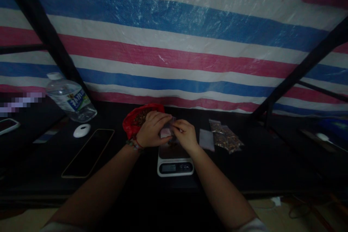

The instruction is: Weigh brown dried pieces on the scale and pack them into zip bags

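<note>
Above a white digital kitchen scale [175,172], a small clear zip bag [166,132] is between my two hands. My left hand [152,129], with a beaded bracelet at the wrist, curves its fingers and thumb round the bag's left side. At the bag's upper right edge, my right hand [186,134] pinches with thumb and forefinger. The scale's display is lit, but its digits are hard to read. Behind my left hand lies an open red bag [129,127] full of brown, dried-looking pieces. The fingers partly hide the zip bag and the scale's plate.
Right of the scale lie flat clear bags [206,140] and several filled zip bags [228,139]. On the left are a phone [88,154], a white earbud case-like object [82,130] and a water bottle [71,99]. Dark metal bars [293,74] and a striped sheet [174,58] stand behind.
</note>
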`<state>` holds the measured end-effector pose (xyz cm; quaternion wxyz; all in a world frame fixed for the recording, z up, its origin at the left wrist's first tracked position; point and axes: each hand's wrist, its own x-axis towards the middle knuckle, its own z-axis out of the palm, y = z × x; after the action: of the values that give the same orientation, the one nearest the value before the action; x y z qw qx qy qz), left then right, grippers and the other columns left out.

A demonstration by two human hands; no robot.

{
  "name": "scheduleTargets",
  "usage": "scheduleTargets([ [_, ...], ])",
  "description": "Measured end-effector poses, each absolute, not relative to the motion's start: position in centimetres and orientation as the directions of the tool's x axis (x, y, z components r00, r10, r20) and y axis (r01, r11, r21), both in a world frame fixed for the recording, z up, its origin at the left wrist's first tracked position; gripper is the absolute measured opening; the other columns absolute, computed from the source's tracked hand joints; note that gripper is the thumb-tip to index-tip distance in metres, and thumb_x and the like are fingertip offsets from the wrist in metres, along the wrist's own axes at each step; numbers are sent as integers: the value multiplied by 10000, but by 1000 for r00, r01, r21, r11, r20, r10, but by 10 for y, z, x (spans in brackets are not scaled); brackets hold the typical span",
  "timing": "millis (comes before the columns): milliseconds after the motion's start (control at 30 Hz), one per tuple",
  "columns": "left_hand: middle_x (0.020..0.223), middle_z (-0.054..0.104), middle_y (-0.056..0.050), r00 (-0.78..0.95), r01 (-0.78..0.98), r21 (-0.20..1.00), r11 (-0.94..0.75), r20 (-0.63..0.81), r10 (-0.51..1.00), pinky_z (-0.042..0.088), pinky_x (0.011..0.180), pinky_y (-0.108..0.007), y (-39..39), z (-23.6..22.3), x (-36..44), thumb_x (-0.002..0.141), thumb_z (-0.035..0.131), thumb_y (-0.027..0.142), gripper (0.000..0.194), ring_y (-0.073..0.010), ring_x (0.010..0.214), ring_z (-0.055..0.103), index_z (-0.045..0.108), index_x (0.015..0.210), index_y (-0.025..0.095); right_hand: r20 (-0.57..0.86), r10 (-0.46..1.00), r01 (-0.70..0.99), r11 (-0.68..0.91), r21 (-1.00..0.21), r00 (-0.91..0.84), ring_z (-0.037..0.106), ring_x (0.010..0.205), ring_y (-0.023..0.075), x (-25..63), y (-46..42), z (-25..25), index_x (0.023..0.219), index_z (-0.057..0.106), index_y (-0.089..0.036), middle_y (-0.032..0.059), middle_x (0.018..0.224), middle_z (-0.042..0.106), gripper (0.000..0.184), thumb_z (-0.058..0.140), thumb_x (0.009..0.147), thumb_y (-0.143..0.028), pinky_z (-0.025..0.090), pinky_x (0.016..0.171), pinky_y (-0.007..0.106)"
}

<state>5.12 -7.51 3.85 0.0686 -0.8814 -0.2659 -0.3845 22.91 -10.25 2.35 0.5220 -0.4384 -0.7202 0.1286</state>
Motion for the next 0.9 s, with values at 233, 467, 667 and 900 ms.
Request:
scheduleTargets([
  [233,1163,601,-91,649,542,97,-835,583,489,212,1062,-486,-73,43,49,733,586,489,622,-269,1114,502,490,1281,209,565,809,488,564,-666,-164,598,786,142,225,-107,28,839,721,-226,28,849,629,176,601,770,-119,504,733,281],
  [467,1131,592,-104,681,454,135,-881,586,440,247,1062,-484,-72,44,47,692,639,485,696,-260,1087,519,476,1295,180,514,827,561,543,-625,-228,557,891,173,228,-109,34,1003,670,-211,39,945,570,343,706,669,-145,478,831,328],
  [667,1104,594,-117,683,437,177,-882,572,454,334,1014,-464,-68,41,45,659,667,529,725,-272,1063,532,489,1263,169,565,781,530,609,-590,-268,548,959,183,230,-107,37,925,667,-209,50,991,575,243,647,701,-116,457,878,347],
  [900,1059,608,-107,576,507,335,-794,554,601,447,881,-396,-62,34,47,670,682,464,570,-255,982,569,538,1126,155,571,805,412,581,-702,-162,557,1013,183,270,-79,49,1043,591,-223,61,1075,590,236,585,811,-271,466,856,337],
])
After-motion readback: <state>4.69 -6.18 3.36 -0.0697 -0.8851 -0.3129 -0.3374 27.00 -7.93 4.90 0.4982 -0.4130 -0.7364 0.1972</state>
